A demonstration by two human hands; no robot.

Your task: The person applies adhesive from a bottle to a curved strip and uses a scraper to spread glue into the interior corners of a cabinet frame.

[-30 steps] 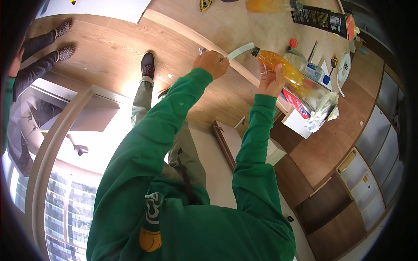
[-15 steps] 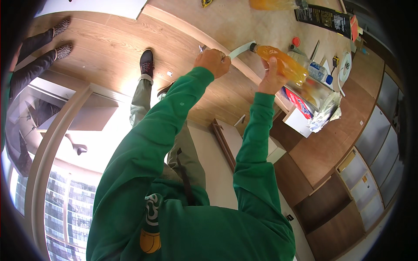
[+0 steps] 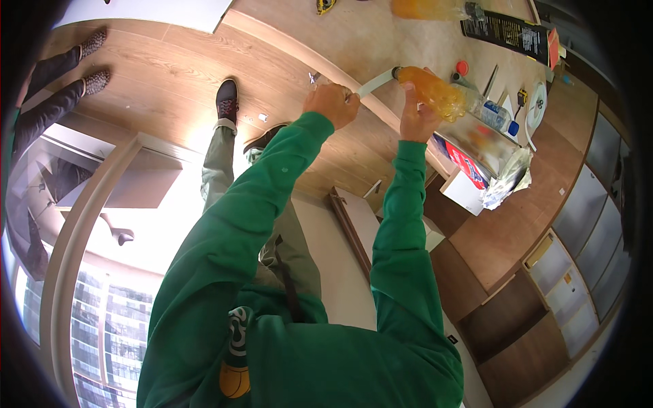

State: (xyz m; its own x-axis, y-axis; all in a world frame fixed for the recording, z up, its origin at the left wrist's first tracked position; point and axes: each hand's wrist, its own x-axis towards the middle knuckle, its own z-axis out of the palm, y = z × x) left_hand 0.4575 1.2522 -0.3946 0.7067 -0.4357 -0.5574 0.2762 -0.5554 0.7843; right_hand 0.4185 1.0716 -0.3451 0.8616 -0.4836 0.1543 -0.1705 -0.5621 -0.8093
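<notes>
The white strip [image 3: 377, 83] pinched by the left hand [image 3: 331, 105] is best tautened toward two o'clock, orange bottle [image 3: 432, 90] grasped by the right hand [image 3: 418, 121].

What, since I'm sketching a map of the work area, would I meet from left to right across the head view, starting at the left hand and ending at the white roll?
Left hand → white strip → orange bottle → blue bottle cap → white roll.
</notes>
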